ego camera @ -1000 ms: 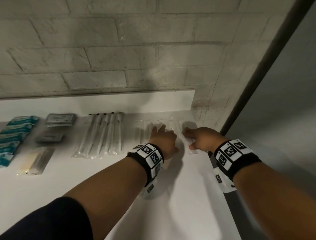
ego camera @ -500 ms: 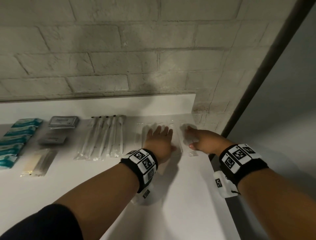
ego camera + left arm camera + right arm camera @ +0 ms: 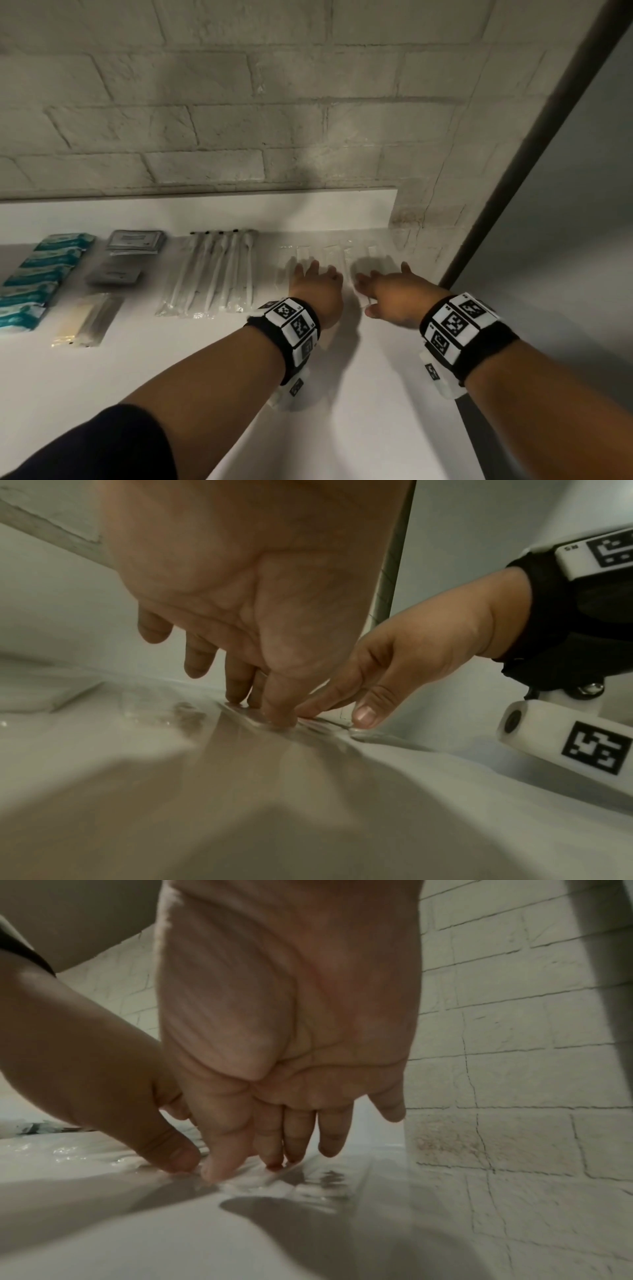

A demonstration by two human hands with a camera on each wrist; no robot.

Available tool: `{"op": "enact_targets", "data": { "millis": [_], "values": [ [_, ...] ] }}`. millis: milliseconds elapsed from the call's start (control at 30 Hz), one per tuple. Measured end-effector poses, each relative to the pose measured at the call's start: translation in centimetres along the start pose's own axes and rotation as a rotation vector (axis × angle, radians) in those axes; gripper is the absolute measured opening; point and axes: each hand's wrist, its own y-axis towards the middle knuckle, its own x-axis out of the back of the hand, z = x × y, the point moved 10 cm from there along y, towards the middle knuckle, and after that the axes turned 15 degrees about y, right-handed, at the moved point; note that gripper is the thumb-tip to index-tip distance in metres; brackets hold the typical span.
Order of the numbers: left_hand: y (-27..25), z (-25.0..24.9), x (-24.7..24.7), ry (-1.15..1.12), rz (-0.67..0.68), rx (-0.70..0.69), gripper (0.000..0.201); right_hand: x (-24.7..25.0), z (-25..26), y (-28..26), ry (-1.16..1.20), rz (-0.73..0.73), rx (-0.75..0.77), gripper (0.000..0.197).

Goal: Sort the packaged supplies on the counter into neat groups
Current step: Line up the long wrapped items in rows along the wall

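Note:
A row of flat clear plastic packets (image 3: pixel 332 251) lies on the white counter (image 3: pixel 342 411) at the back right, near the wall. My left hand (image 3: pixel 317 277) lies on them with its fingers stretched out, and its fingertips (image 3: pixel 277 719) press on the clear wrap (image 3: pixel 240 712). Just to its right, my right hand (image 3: pixel 380 282) is also spread flat, its fingertips (image 3: pixel 274 1164) touching the shiny wrap (image 3: pixel 308 1185). The two hands nearly touch at the thumbs. Neither hand has a packet lifted.
Sorted groups lie to the left: long white wrapped sticks (image 3: pixel 219 270), grey sachets (image 3: pixel 135 240), teal packets (image 3: pixel 37 277) and pale yellow packets (image 3: pixel 85 318). A brick wall (image 3: pixel 308 120) stands behind, and the counter ends close to the right of my right hand.
My left hand slid slightly left over the clear packets. The right hand's fingers went from partly curled to spread flat on the wrap.

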Motion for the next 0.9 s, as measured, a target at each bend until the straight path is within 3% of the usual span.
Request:
{"op": "enact_targets", "data": {
  "millis": [167,333,700,900],
  "values": [
    [-0.9,2.3,0.0,0.004,-0.009,0.083,0.06,0.7,1.3,-0.2,0.027,-0.043,0.04,0.06],
    [-2.1,4.5,-2.1,0.032,0.174,0.117,0.062,0.0,4.8,0.3,-0.034,-0.023,0.116,0.061],
    [-3.0,4.4,-2.3,-0.051,0.155,0.107,0.067,0.0,5.3,0.5,-0.033,-0.018,0.124,0.06],
    [-5.1,6.3,-3.3,-0.12,0.254,0.173,0.068,-0.7,8.4,0.6,-0.085,-0.029,0.21,0.062]
  ]
}}
